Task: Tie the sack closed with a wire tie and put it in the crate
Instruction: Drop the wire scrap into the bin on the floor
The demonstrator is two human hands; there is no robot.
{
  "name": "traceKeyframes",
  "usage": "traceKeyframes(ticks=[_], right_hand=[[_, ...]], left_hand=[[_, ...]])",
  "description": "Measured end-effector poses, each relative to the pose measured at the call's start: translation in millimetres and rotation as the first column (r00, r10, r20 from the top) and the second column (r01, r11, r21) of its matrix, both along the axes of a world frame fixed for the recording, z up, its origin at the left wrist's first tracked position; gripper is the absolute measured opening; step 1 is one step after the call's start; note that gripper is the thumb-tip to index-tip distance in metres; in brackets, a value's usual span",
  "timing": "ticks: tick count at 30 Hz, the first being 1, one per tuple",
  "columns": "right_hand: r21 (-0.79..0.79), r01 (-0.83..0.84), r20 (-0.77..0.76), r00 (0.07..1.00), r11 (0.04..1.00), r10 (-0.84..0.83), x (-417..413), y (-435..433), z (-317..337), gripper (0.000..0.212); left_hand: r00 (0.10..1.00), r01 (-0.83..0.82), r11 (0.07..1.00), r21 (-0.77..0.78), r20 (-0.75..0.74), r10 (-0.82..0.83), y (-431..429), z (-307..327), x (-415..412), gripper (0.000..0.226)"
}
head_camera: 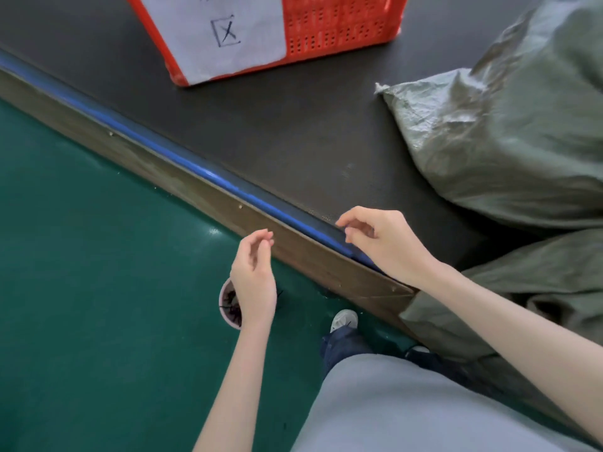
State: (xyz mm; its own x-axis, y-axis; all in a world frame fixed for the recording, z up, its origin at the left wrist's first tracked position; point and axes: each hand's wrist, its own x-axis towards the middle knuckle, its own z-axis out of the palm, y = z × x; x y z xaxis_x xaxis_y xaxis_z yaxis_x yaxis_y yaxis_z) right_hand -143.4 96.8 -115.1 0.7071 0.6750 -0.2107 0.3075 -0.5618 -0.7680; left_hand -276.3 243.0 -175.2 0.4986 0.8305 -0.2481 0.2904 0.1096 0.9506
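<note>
One red crate (342, 27) on the dark table (277, 125), its paper label (215, 34) hand-marked with a boxed X. Two green sacks: one (509, 141) on the table, one (522, 288) at its edge. Left hand (253, 278) and right hand (381, 243) loosely curled, empty. One cup (230, 305) of ties on the floor.

Two green sacks (509, 138) (535, 285), one red crate (342, 27), one cup (228, 305).
</note>
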Motion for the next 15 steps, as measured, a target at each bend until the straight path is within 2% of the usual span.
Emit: traceKeyframes(ticks=[3, 6, 9, 15], right_hand=[[0.081, 0.096, 0.132, 0.986, 0.992, -0.106, 12, -18, 21, 0.022], [0.192, 0.174, 0.269, 0.937, 0.966, -0.223, 22, -43, 47, 0.022], [0.271, 0.258, 0.361, 0.866, 0.928, -0.346, 30, -77, 76, 0.025], [0.344, 0.387, 0.526, 0.675, 0.855, -0.517, 38, -140, 116, 0.028]], left_hand=[[0.980, 0.161, 0.986, 0.047, 0.107, -0.166, -27, 44, 31, 0.020], [0.937, 0.302, 0.944, 0.130, 0.140, -0.319, -50, 77, 60, 0.021], [0.877, 0.419, 0.883, 0.210, 0.156, -0.454, -76, 106, 89, 0.024], [0.777, 0.531, 0.771, 0.351, 0.161, -0.609, -125, 136, 127, 0.029]])
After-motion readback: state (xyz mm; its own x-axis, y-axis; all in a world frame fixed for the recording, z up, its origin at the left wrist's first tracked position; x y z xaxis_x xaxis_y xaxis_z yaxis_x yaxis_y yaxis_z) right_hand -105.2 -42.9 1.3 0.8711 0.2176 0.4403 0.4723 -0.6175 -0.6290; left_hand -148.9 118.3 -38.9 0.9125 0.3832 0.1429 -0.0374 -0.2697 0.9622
